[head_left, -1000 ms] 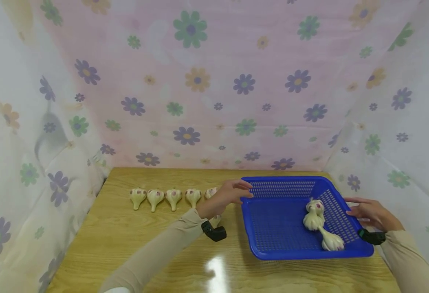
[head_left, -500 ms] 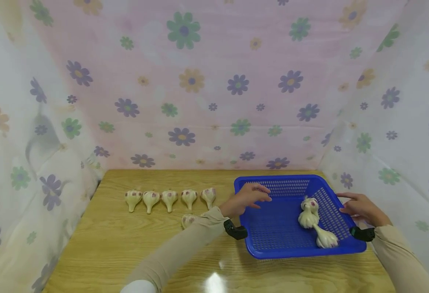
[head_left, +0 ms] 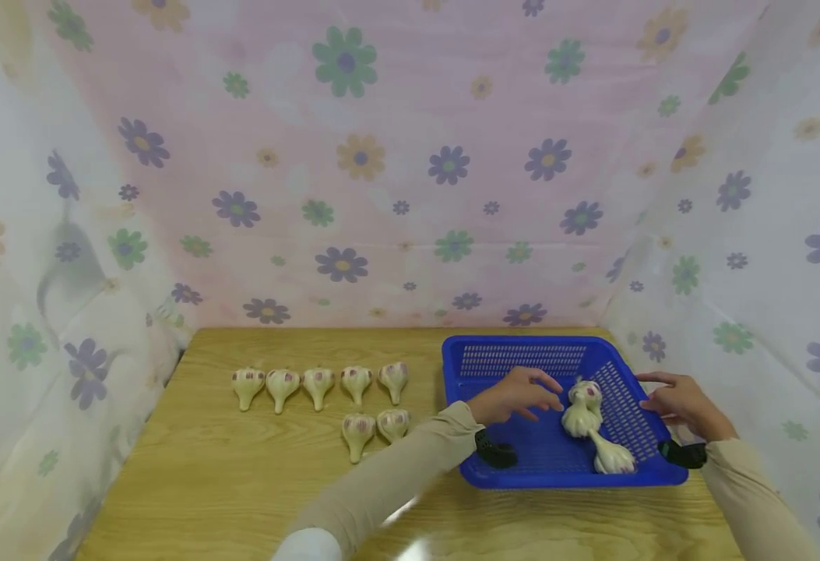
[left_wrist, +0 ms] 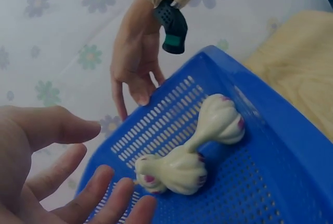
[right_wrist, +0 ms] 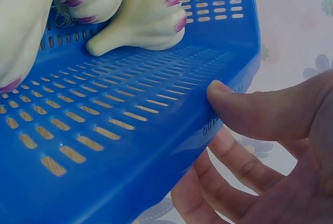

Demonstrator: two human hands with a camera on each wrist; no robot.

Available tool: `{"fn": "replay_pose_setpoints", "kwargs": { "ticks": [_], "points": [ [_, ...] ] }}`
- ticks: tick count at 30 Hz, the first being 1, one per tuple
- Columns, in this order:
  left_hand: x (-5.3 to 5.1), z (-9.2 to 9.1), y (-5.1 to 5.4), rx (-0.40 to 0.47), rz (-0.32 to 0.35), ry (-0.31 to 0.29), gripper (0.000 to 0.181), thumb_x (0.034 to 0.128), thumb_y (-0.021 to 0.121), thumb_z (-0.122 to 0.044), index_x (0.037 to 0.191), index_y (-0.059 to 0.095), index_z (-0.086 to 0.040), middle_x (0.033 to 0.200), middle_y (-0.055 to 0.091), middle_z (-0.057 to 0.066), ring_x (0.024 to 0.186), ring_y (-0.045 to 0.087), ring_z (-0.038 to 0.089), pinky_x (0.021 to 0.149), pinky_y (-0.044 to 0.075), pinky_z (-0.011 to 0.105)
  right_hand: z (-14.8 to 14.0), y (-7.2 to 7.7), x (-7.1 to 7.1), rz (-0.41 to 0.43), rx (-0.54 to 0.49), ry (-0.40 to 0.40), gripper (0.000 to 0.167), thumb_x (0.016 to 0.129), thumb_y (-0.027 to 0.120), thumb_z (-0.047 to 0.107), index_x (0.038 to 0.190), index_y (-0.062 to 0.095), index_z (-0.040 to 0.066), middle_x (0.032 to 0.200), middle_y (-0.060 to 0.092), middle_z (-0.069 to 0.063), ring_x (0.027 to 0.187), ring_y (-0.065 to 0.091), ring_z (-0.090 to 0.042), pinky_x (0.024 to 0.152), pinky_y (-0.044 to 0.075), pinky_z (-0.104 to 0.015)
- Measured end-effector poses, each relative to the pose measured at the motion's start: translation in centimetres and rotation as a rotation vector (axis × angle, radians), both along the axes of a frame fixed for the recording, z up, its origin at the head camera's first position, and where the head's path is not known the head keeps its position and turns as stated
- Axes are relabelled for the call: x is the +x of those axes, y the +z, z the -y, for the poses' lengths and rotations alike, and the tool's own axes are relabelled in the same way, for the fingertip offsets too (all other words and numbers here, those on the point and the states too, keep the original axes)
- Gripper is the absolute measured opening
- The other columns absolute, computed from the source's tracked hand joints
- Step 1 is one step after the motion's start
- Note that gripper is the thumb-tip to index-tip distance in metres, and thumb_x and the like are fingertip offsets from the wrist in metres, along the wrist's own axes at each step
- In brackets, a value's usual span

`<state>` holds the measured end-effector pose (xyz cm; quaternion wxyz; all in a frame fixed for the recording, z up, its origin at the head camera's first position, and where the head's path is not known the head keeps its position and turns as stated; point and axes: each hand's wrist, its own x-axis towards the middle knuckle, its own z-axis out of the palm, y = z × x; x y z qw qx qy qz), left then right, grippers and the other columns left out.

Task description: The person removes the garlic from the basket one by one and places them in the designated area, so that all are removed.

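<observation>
A blue plastic basket (head_left: 480, 477) with slotted walls stands on the right part of the table. Three garlic bulbs (head_left: 614, 455) lie inside it by its right wall, and in the left wrist view two garlic bulbs (left_wrist: 179, 169) show plainly with a third partly hidden. My left hand (head_left: 516, 395) hovers over the basket with fingers spread, a little left of the bulbs, holding nothing. At the right rim, my right hand (head_left: 686, 403) holds the basket. In the right wrist view its thumb (right_wrist: 260, 110) rests on the rim while the other fingers curl against the outer side.
Left of the basket, several garlic bulbs (head_left: 318, 384) lie in a row on the wooden table (head_left: 241, 483). Two more garlic bulbs (head_left: 357, 433) sit in front of that row. Flowered cloth (head_left: 395, 195) surrounds the table at the back and sides.
My left hand has moved right, from the basket's left rim to above its inside, uncovering the two front bulbs. The right hand stays at the right rim. The head view has shifted slightly.
</observation>
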<state>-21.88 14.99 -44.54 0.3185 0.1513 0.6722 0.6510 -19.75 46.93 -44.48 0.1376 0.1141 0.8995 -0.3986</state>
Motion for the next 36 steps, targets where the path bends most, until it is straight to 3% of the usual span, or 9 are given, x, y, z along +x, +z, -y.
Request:
{"fn": "replay_pose_setpoints", "kwargs": {
  "ticks": [3, 6, 9, 14, 17, 20, 27, 31, 36],
  "points": [
    [0.0, -1.3, 0.0, -0.031, -0.056, -0.058, 0.019, 0.0793, 0.072, -0.006, 0.098, 0.069, -0.012, 0.088, 0.062, -0.003, 0.076, 0.06, 0.013, 0.064, 0.053, 0.034, 0.1, 0.0, -0.1, 0.0, 0.011, -0.008, 0.061, 0.09, 0.059, 0.009, 0.138, 0.032, -0.014, 0.086, 0.067, -0.01, 0.074, 0.062, -0.021, 0.069, 0.055, -0.042],
    [-0.1, -2.7, -0.3, -0.093, -0.179, -0.11, 0.023, 0.0787, 0.074, -0.006, 0.1, 0.069, -0.012, 0.09, 0.063, -0.004, 0.078, 0.06, 0.011, 0.062, 0.052, 0.03, 0.2, 0.0, -0.1, -0.004, 0.019, -0.008, 0.059, 0.09, 0.058, 0.01, 0.138, 0.032, -0.013, 0.086, 0.067, -0.011, 0.073, 0.062, -0.022, 0.069, 0.055, -0.043],
    [-0.2, -4.2, -0.8, -0.239, -0.407, -0.21, 0.027, 0.0793, 0.075, -0.01, 0.105, 0.067, -0.014, 0.095, 0.064, -0.004, 0.081, 0.058, 0.005, 0.062, 0.048, 0.02, 0.4, 0.1, -0.2, 0.0, 0.019, -0.017, 0.059, 0.09, 0.059, 0.009, 0.138, 0.033, -0.013, 0.087, 0.066, -0.011, 0.073, 0.062, -0.022, 0.069, 0.055, -0.043],
    [-0.3, -6.6, -1.2, -0.515, -0.792, -0.497, 0.034, 0.0825, 0.074, -0.02, 0.115, 0.064, -0.021, 0.111, 0.061, -0.008, 0.097, 0.054, -0.001, 0.07, 0.042, 0.011, 0.5, 0.4, -0.2, 0.01, 0.017, -0.025, 0.058, 0.088, 0.059, 0.007, 0.137, 0.035, -0.013, 0.086, 0.066, -0.011, 0.073, 0.062, -0.022, 0.069, 0.055, -0.044],
    [-0.4, -7.8, -1.5, -0.565, -0.936, -0.625, 0.038, 0.0821, 0.074, -0.021, 0.118, 0.063, -0.022, 0.116, 0.06, -0.009, 0.102, 0.053, -0.001, 0.076, 0.041, 0.01, 0.7, 0.5, -0.3, 0.002, 0.018, -0.031, 0.057, 0.088, 0.057, 0.006, 0.137, 0.036, -0.013, 0.083, 0.066, -0.01, 0.072, 0.061, -0.022, 0.068, 0.055, -0.042],
    [-0.6, -8.4, -1.8, -0.551, -1.037, -0.671, 0.039, 0.0823, 0.072, -0.019, 0.12, 0.064, -0.02, 0.116, 0.061, -0.01, 0.103, 0.053, -0.001, 0.079, 0.039, 0.008, 0.9, 0.3, -0.3, -0.009, 0.01, -0.038, 0.055, 0.088, 0.057, 0.005, 0.136, 0.036, -0.013, 0.082, 0.066, -0.01, 0.071, 0.061, -0.022, 0.068, 0.055, -0.042],
    [-0.3, -10.0, -1.8, -0.487, -1.058, -0.711, 0.04, 0.0847, 0.07, -0.02, 0.124, 0.062, -0.02, 0.118, 0.06, -0.015, 0.108, 0.052, -0.003, 0.083, 0.037, 0.006, 0.4, 0.5, 0.2, -0.003, 0.024, -0.033, 0.054, 0.089, 0.056, 0.007, 0.136, 0.038, -0.012, 0.083, 0.065, -0.009, 0.072, 0.061, -0.022, 0.068, 0.054, -0.043],
    [-0.1, -10.5, -1.9, -0.465, -0.946, -0.785, 0.04, 0.0867, 0.067, -0.019, 0.126, 0.06, -0.02, 0.123, 0.057, -0.015, 0.112, 0.049, -0.004, 0.084, 0.036, 0.006, 0.3, 0.7, 0.4, -0.008, 0.009, -0.028, 0.054, 0.09, 0.056, 0.007, 0.137, 0.037, -0.012, 0.083, 0.066, -0.01, 0.072, 0.062, -0.024, 0.067, 0.054, -0.041],
    [0.6, -10.7, -2.6, -0.53, -0.772, -0.831, 0.038, 0.0894, 0.064, -0.025, 0.126, 0.058, -0.027, 0.129, 0.051, -0.018, 0.115, 0.046, -0.005, 0.085, 0.035, 0.007, 0.5, 0.7, 0.5, -0.007, -0.012, -0.021, 0.054, 0.09, 0.057, 0.007, 0.137, 0.037, -0.012, 0.081, 0.065, -0.009, 0.071, 0.062, -0.024, 0.066, 0.054, -0.04]
  ]
}}
